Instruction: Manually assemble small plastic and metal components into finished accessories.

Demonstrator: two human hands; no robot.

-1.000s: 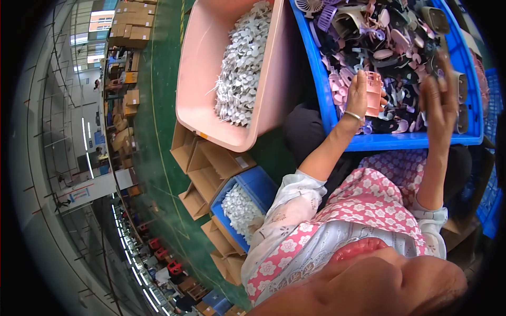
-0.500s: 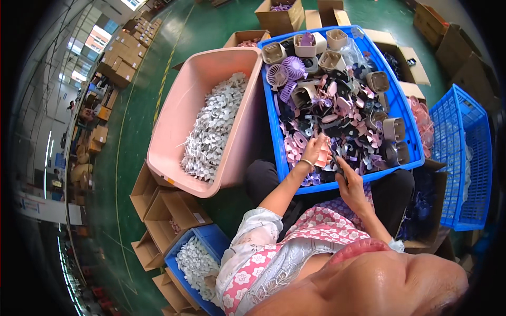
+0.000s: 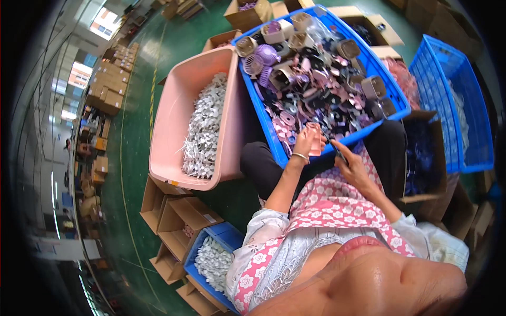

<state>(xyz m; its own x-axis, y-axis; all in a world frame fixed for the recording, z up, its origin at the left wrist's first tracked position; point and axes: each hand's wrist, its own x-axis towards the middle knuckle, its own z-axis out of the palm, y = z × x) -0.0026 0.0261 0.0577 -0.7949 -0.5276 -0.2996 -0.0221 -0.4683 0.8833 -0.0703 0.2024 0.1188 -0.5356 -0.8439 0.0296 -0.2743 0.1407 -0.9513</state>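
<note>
My left hand (image 3: pixel 302 146) is closed round a pink plastic part (image 3: pixel 314 139), boxy and a little see-through, near the front edge of a blue tray (image 3: pixel 342 141). In my right hand (image 3: pixel 352 167) is a slim dark-handled tool (image 3: pixel 336 146); its tip points toward the pink part, and its exact kind is too small to tell. Beyond my hands, the tray holds a heap of small pink, black and purple plastic parts (image 3: pixel 321 94). Beige square cups (image 3: pixel 276 32) and purple round fan grilles (image 3: pixel 267 54) lie at its far left.
A pink tub (image 3: pixel 162 138) of white plastic parts stands left of the tray. Below it are open cardboard boxes (image 3: pixel 182 216) and a blue bin (image 3: pixel 224 235) of white parts. On the right are a blue slatted crate (image 3: pixel 437 100) and a carton (image 3: pixel 440 152) with dark blue contents.
The view has shifted and tilted. Both hands have come back from over the heap to the tray's near edge, still holding the pink part and the tool.
</note>
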